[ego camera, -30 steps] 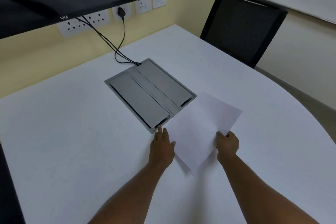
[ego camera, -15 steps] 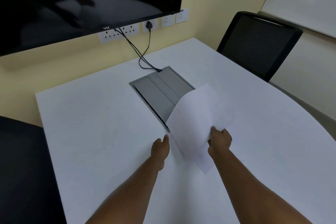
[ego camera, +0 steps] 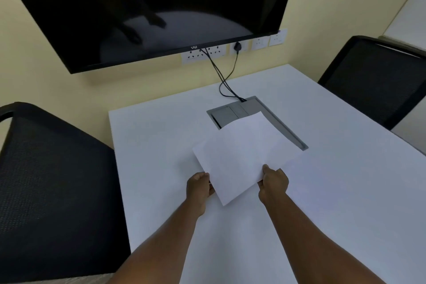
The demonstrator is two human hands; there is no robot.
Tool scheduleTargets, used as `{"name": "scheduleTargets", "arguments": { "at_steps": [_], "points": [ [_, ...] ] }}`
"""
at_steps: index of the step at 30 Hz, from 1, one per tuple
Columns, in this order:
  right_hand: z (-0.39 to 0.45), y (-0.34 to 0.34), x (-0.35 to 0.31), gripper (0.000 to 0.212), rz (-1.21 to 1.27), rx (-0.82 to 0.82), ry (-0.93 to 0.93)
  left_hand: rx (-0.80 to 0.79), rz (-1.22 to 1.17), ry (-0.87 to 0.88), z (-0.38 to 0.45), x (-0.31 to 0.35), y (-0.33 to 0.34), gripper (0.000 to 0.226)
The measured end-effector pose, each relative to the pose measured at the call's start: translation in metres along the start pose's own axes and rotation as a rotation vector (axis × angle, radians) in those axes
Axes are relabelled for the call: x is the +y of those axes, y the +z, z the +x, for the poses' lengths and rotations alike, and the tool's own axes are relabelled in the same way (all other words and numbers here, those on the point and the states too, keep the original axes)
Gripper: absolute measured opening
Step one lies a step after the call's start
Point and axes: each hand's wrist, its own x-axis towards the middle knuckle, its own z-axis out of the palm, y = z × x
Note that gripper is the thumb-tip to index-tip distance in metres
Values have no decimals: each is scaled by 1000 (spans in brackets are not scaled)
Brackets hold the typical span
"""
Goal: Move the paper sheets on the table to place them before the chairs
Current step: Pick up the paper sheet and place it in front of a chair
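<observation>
A blank white paper sheet is held above the white table, tilted, its far corner covering part of the grey cable box. My left hand grips the sheet's near-left edge. My right hand pinches its near-right edge, thumb on top. A black mesh chair stands at the table's left side and another black chair at the far right.
A grey flip-lid cable box is set into the table, with black cables running up to wall sockets. A dark wall-mounted screen hangs above the table's far edge.
The sheet has been lifted off the table and swung left. My left hand, flat on the table before, now grips the sheet's edge. The view turned left, showing the left chair.
</observation>
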Motion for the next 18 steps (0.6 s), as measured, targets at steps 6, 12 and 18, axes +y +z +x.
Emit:
{"name": "scheduleTargets", "arguments": {
  "at_steps": [6,12,18],
  "points": [
    [-16,34,24,15,-59,-62,-28,144,91,110,17,15,-48,18],
    [-17,54,46,27,-176,-43,-91,250,209,163,38,30,-90,17],
    [-17,71,65,25,-287,-42,-110,298,289,176,62,37,-121,20]
  ]
}}
